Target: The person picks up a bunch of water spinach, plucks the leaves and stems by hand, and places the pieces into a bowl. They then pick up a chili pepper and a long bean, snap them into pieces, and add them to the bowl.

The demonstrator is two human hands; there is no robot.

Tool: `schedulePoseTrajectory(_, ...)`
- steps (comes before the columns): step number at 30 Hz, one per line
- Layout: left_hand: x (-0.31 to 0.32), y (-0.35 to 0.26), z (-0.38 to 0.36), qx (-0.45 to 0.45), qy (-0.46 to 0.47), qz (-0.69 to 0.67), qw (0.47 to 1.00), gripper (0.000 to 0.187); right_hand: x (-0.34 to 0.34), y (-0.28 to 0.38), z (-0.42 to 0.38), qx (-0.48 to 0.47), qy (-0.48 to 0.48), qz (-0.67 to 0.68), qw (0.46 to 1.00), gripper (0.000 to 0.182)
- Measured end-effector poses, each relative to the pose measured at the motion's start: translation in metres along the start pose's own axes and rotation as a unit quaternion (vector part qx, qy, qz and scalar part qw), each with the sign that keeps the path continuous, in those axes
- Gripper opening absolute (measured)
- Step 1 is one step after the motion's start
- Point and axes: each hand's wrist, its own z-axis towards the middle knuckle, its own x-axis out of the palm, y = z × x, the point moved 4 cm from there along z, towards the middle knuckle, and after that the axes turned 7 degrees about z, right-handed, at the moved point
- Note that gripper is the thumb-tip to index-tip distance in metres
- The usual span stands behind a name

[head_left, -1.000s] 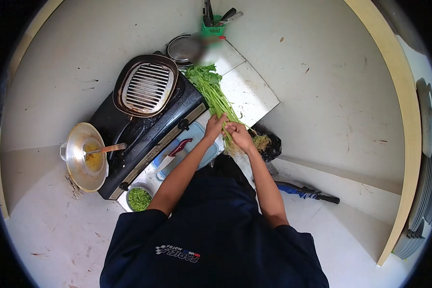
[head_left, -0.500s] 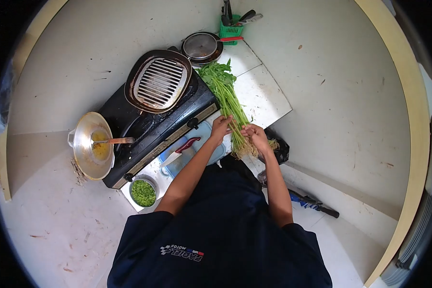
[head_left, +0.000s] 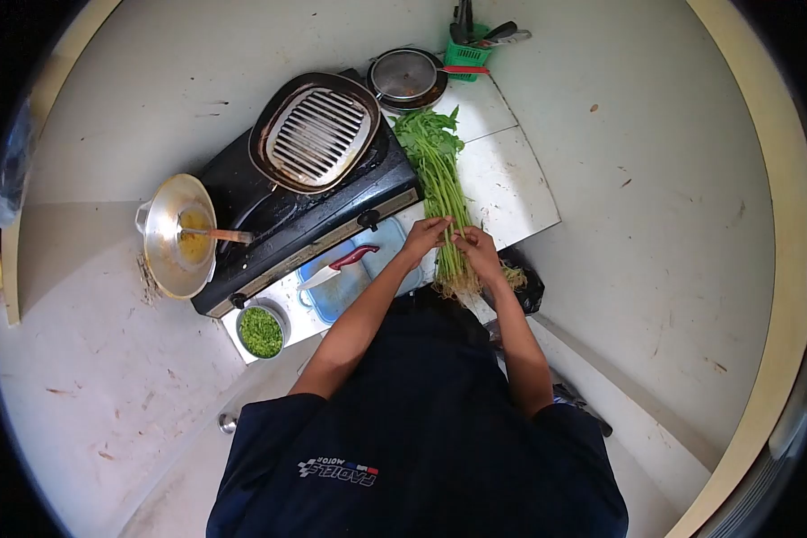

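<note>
A long bunch of leafy green stalks (head_left: 441, 179) lies on the white tiled counter, leaves toward the wall and pale stringy roots toward my body. My left hand (head_left: 428, 238) is closed on stalks along the left side of the bunch, low on the stems. Close beside it, my right hand (head_left: 478, 252) pinches stems at the right side, just above the roots. Exactly which stems sit between the fingertips is hard to make out. Left of my left forearm, a knife (head_left: 339, 267) with a dark red handle rests on a blue cutting board (head_left: 336, 291).
A black stove (head_left: 327, 215) carries a grill pan (head_left: 314, 133) and a wok (head_left: 177, 242) holding a wooden-handled utensil. A bowl of chopped greens (head_left: 261, 332) stands at the counter's left end. Behind are a strainer (head_left: 403, 73) and green utensil basket (head_left: 466, 58). A black bag (head_left: 524, 287) sits right.
My hands have come slightly closer together at the lower stems. The whole view has shifted, so the stove and counter sit a little farther right and higher.
</note>
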Motion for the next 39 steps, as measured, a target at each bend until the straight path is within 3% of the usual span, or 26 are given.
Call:
schedulePoseTrajectory(5,-0.005,0.012,0.009,0.018,-0.071,-0.02,0.997,0.043,-0.007,0.03,-0.007,0.069,0.022,0.161,0.984,0.025)
schedulePoseTrajectory(8,-0.007,0.011,0.017,0.079,-0.194,0.134,0.969,0.044,-0.008,0.065,-0.019,0.071,0.053,0.21,0.974,0.023)
schedulePoseTrajectory(11,0.003,-0.022,0.005,0.232,-0.314,0.197,0.899,0.042,-0.009,0.078,-0.025,0.065,0.101,0.193,0.974,0.028)
schedulePoseTrajectory(14,0.023,-0.059,-0.011,0.119,-0.16,-0.109,0.974,0.041,0.002,0.09,-0.034,0.04,0.128,0.113,0.984,0.027)
schedulePoseTrajectory(17,0.027,-0.075,-0.021,0.087,-0.2,-0.086,0.972,0.049,0.004,0.053,-0.017,-0.037,0.184,-0.012,0.982,0.025)
schedulePoseTrajectory(20,0.015,-0.045,0.001,0.138,-0.265,0.072,0.952,0.056,0.008,0.038,-0.012,-0.085,0.2,-0.048,0.975,0.023)
schedulePoseTrajectory(23,0.008,-0.028,0.007,0.215,-0.411,0.301,0.833,0.059,0.005,0.03,-0.006,-0.131,0.172,-0.125,0.968,0.025)
schedulePoseTrajectory(24,0.006,-0.019,0.014,0.224,-0.409,0.292,0.835,0.048,0.006,0.035,-0.008,-0.121,0.177,-0.146,0.966,0.025)
schedulePoseTrajectory(26,0.005,-0.021,0.015,0.154,-0.297,0.172,0.926,0.036,0.009,0.053,-0.015,-0.101,0.186,-0.188,0.959,0.026)
schedulePoseTrajectory(28,0.008,-0.025,0.013,0.11,-0.207,0.036,0.972,0.026,-0.003,0.051,0.002,-0.034,0.203,-0.163,0.965,0.03)
schedulePoseTrajectory(30,0.01,-0.027,0.01,0.094,-0.143,-0.11,0.979,0.02,-0.014,0.055,0.018,-0.012,0.164,-0.097,0.982,0.037)
schedulePoseTrajectory(33,0.016,-0.039,-0.004,0.092,-0.105,-0.126,0.982,0.021,-0.019,0.059,0.055,-0.13,0.014,-0.204,0.97,0.033)
schedulePoseTrajectory(36,0.021,-0.041,-0.008,0.089,-0.093,-0.166,0.978,0.027,0.008,0.049,0.082,-0.235,0.048,-0.158,0.958,0.03)
schedulePoseTrajectory(39,0.021,-0.047,-0.011,0.101,-0.109,-0.18,0.972,0.03,0.024,0.032,0.114,-0.15,0.094,-0.133,0.975,0.03)
